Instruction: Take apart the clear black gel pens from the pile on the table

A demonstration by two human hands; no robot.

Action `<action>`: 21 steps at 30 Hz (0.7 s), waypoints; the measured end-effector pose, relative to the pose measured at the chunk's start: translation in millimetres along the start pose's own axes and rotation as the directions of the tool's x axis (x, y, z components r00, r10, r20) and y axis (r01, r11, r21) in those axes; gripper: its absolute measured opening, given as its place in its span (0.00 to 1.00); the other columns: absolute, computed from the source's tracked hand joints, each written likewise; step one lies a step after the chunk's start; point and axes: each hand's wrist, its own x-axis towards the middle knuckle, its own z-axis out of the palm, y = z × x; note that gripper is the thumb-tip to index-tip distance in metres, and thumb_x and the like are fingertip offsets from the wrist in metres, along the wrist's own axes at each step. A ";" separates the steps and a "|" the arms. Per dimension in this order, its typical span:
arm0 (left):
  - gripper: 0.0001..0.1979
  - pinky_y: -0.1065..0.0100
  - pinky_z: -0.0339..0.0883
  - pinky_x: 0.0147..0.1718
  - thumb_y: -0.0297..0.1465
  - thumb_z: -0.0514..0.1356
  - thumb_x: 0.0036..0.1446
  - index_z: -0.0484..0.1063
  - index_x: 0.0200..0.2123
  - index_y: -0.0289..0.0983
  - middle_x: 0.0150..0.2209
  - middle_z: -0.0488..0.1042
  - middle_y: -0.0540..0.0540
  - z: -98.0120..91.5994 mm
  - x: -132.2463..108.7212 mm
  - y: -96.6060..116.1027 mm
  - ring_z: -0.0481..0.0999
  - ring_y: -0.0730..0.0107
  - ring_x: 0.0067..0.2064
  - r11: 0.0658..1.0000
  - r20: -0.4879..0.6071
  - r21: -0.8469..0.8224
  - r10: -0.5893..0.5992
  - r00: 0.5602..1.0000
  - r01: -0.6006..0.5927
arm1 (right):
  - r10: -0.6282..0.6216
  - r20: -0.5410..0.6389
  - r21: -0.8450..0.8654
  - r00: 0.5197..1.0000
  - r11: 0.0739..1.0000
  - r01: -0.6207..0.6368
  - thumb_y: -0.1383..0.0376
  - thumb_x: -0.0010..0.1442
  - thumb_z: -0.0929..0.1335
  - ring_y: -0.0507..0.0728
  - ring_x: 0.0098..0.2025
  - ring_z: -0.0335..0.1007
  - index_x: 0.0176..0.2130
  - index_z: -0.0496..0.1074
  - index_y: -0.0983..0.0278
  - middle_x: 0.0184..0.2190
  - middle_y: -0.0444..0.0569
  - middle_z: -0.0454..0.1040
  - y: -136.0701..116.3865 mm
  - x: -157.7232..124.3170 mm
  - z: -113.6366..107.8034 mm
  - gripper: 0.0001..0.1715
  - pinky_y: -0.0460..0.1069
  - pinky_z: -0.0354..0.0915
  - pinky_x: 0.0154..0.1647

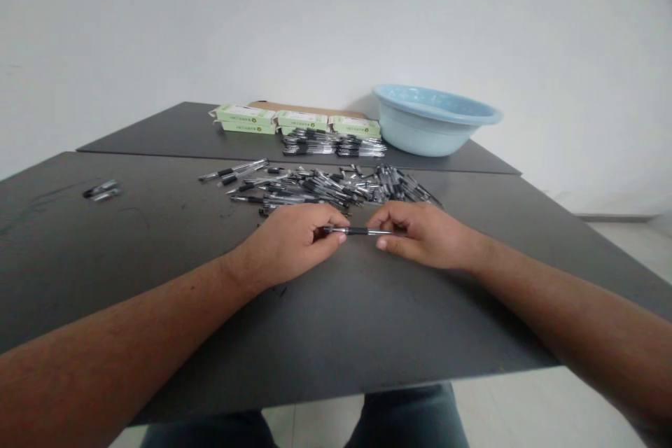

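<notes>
Between my two hands a pen (359, 231) with a black grip and clear barrel lies level, just above the dark table. My left hand (298, 236) pinches its left end between thumb and fingers. Around the right end my right hand (420, 232) is closed, thumb and forefinger on the barrel; the tip there is partly hidden. Just beyond my hands spreads a loose pile of pens and pen parts (315, 185), mostly clear with black grips. My left hand covers part of the pile's near edge.
Neat stacks of pens (309, 143) lie farther back, in front of green and white boxes (246, 119). A light blue basin (425, 129) stands at the back right. A few small parts (102, 190) lie far left on the table (210, 350). A seam crosses the tabletop behind the pile.
</notes>
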 end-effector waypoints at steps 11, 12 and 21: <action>0.11 0.69 0.68 0.40 0.34 0.59 0.62 0.78 0.45 0.40 0.39 0.82 0.50 0.9 -0.7 -1.6 0.80 0.68 0.38 1.000 0.005 -0.014 0.023 1.000 -0.023 | -0.047 0.009 0.018 0.999 0.999 0.047 0.62 0.69 0.64 0.51 0.30 0.73 0.42 0.73 0.62 0.30 0.44 0.78 0.9 2.2 7.2 0.09 0.46 0.65 0.35; 0.11 0.69 0.68 0.40 0.34 0.59 0.62 0.78 0.45 0.40 0.39 0.82 0.50 0.7 -0.6 -1.2 0.80 0.68 0.38 1.000 0.005 -0.018 0.025 1.000 -0.024 | -0.049 0.018 0.035 0.999 0.998 0.048 0.62 0.70 0.64 0.51 0.30 0.73 0.42 0.73 0.63 0.30 0.44 0.78 0.4 2.7 8.3 0.10 0.46 0.65 0.35; 0.13 0.69 0.66 0.35 0.35 0.60 0.62 0.74 0.49 0.38 0.33 0.80 0.52 -0.8 -2.5 4.1 0.78 0.70 0.34 0.980 -0.033 -0.155 -0.130 0.991 0.123 | -0.048 -0.032 -0.125 0.998 0.991 0.044 0.62 0.70 0.63 0.54 0.37 0.74 0.43 0.72 0.62 0.36 0.47 0.78 9.7 1.3 -8.1 0.10 0.48 0.66 0.39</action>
